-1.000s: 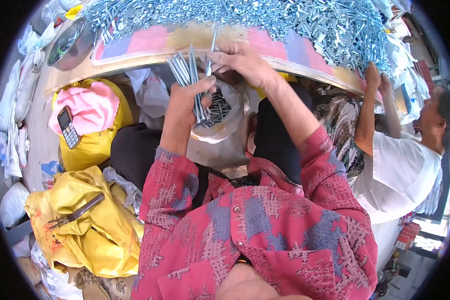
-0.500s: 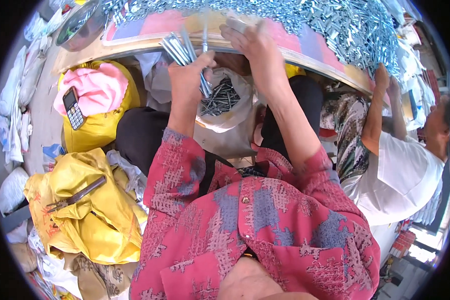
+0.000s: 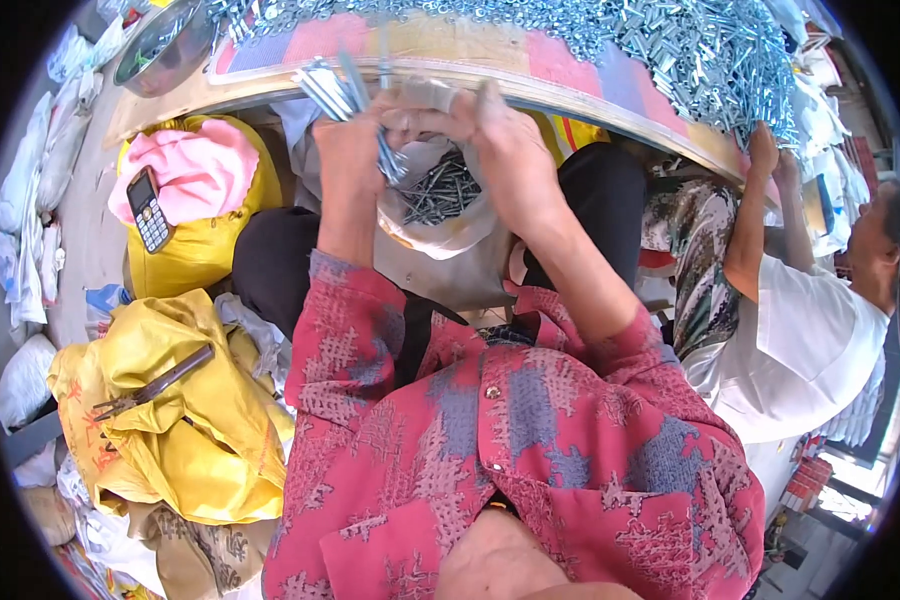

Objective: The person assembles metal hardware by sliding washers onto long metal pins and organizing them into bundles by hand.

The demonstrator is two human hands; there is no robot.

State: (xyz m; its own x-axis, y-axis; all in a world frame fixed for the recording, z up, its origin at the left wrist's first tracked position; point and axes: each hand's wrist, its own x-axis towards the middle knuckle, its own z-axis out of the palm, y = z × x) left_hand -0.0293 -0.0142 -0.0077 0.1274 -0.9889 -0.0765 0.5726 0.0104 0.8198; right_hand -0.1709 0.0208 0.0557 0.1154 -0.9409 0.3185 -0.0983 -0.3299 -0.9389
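Note:
My left hand [image 3: 346, 160] is closed around a bunch of long metal bolts [image 3: 326, 92], which fan out above the fist and poke out below it. One thin bolt stands upright from the fingers, smeared by motion. My right hand [image 3: 518, 165] is at the same height, its fingers curled toward the left hand and almost meeting it. Pale wraps cover some right fingertips; whatever they pinch is blurred and hidden. Below both hands, an open white bag [image 3: 435, 240] holds many dark grey bolts [image 3: 444, 192].
Loose shiny metal parts [image 3: 710, 60] are heaped on the table [image 3: 510, 50]. A metal bowl [image 3: 160, 50] stands at its left end. Left of me are a phone [image 3: 150, 212] on pink cloth and pliers [image 3: 155, 383] on a yellow sack [image 3: 210, 450]. A co-worker [image 3: 810, 340] sits at right.
Both hands have come lower and closer together. The left hand has shifted left with its bunch of bolts, while the right fingers have dropped from above the table edge toward it.

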